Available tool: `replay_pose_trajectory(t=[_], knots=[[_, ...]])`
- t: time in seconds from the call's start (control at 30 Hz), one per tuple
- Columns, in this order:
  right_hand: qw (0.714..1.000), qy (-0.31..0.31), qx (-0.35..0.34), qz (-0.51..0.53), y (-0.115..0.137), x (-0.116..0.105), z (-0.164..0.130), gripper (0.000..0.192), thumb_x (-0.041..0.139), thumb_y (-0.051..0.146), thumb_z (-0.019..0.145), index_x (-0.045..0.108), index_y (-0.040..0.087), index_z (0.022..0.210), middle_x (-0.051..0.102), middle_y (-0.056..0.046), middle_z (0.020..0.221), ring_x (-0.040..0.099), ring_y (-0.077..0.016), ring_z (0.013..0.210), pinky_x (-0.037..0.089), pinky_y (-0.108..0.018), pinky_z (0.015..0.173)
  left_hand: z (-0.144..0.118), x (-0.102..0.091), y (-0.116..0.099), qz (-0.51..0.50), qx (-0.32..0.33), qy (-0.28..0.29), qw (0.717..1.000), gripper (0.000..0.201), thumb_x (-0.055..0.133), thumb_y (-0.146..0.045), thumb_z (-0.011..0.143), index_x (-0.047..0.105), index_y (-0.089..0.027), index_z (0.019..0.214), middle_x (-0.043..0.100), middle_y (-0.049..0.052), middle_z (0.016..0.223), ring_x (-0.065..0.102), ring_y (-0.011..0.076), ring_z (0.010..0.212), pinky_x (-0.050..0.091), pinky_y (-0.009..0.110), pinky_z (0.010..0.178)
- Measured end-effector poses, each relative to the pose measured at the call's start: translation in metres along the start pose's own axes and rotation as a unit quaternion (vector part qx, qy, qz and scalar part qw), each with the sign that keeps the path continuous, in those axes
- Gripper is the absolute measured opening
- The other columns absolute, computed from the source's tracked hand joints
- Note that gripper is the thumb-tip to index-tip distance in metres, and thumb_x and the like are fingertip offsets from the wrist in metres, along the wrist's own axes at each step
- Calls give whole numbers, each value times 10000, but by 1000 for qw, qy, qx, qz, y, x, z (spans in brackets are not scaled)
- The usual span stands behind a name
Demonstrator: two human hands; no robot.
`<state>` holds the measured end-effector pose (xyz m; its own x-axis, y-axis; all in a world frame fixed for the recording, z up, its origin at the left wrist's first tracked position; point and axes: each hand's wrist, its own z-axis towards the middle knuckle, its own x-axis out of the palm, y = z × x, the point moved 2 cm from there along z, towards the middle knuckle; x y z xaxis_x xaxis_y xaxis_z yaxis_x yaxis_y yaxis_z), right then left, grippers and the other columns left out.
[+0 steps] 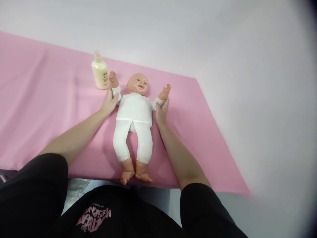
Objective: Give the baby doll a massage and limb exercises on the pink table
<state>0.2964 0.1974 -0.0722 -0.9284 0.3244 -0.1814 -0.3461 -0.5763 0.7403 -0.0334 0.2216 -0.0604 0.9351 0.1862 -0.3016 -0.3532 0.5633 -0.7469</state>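
Observation:
A baby doll (134, 109) in a white top and white trousers lies on its back on a pink cloth, head away from me and bare feet near the front edge. Its two arms are raised out to the sides. My left hand (109, 101) is closed around the doll's sleeved arm on the left, thumb on top. On the other side, my right hand (162, 112) grips the doll's other forearm just below its wrist. Part of the fingers of each hand is hidden behind the doll's arms.
Close beyond my left hand stands a pump bottle (100, 72) of pale yellow liquid, right beside the doll's raised fist. The pink cloth (198, 138) covers the table, whose edge slants down at the right. A pale wall or floor surrounds it.

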Motion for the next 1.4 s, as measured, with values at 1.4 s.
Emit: replay_pose_trajectory(t=[1.4], knots=[[985,126,-64,-97,36,8,-2,548,529,193,911,670,322,1424,723,-67,1394,631,-286,1345,467,-541,1264,-4,4,-24,139,73,132,979,622,607,-446,971,623,-200,1543,704,162,1342,609,373,1279,427,593,1233]])
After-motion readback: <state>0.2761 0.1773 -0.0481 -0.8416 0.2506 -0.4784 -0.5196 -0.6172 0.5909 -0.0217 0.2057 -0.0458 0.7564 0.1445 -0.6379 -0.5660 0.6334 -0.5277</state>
